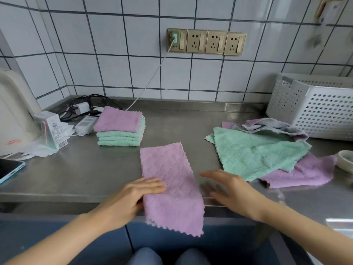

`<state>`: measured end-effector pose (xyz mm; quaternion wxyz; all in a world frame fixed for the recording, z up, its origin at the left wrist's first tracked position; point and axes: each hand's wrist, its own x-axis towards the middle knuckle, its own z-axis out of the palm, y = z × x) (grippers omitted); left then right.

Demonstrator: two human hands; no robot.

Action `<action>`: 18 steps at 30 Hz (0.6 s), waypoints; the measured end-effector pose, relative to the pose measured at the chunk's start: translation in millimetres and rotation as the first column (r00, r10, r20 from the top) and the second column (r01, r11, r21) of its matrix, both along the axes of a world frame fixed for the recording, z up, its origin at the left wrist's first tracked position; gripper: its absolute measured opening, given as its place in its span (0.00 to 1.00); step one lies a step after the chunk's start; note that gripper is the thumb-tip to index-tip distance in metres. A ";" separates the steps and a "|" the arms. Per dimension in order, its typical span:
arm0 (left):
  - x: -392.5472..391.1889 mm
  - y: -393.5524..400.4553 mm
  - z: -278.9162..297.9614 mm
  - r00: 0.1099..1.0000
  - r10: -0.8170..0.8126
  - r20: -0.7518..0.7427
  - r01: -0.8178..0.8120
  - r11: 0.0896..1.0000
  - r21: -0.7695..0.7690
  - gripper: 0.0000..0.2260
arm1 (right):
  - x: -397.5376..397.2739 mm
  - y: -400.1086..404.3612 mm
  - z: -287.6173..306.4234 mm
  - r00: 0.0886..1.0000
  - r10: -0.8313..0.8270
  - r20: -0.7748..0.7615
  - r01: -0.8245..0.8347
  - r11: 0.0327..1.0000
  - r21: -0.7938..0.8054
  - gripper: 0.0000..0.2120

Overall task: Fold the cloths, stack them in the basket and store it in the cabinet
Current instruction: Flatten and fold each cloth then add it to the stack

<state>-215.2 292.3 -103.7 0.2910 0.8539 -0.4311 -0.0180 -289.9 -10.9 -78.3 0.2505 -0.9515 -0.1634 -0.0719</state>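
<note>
A purple cloth (172, 180), folded into a long strip, lies on the steel counter (86, 169) with its near end hanging over the front edge. My left hand (133, 196) rests flat on the strip's left edge. My right hand (235, 190) hovers just right of it with fingers spread, holding nothing. A stack of folded cloths (120, 127), purple on top of green ones, sits at the back left. A loose heap lies to the right: a green cloth (254, 155), a purple one (305, 173) and a grey one (275, 127). The white perforated basket (313, 109) stands at the back right.
A white appliance (15, 111), a small box (51, 129), a power strip (86, 123) and tangled cables (86, 104) crowd the back left. A phone (9, 169) lies at the left edge. A small white bowl (345, 159) sits at the far right. Blue cabinet fronts (95, 238) run below.
</note>
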 end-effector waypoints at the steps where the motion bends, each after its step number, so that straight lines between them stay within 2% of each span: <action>1: 0.4 7.1 -1.0 1.000 0.013 -0.020 -0.014 0.999 -0.038 0.33 | 1.9 6.4 -4.3 0.998 0.062 0.005 -0.062 0.998 -0.016 0.25; 4: -0.5 21.6 -2.2 0.982 0.082 -0.168 -0.113 0.976 -0.185 0.35 | 10.7 21.6 -15.2 0.980 0.195 0.043 -0.194 0.981 -0.028 0.26; 7: 0.5 26.3 -2.0 0.946 0.099 -0.309 -0.168 0.964 -0.206 0.29 | 17.6 33.7 -18.1 0.961 0.263 0.081 -0.266 0.964 0.029 0.25; 10: 1.0 30.2 -1.2 0.961 0.105 -0.257 -0.152 0.974 -0.168 0.30 | 21.0 46.0 -21.7 0.930 0.351 0.108 -0.354 0.935 0.015 0.23; 14: -0.2 34.9 -1.3 0.994 0.079 -0.078 -0.084 0.994 -0.075 0.35 | 23.9 45.5 -27.2 0.914 0.384 0.130 -0.389 0.921 0.009 0.17; 16: -1.2 36.5 -2.0 0.994 0.101 -0.048 -0.107 0.986 -0.127 0.33 | 23.7 42.8 -24.2 0.925 0.364 0.109 -0.371 0.927 0.055 0.16; 18: -0.9 37.4 0.1 0.991 0.109 -0.076 -0.124 0.964 -0.237 0.25 | 25.2 42.1 -17.9 0.941 0.329 0.081 -0.336 0.937 0.099 0.12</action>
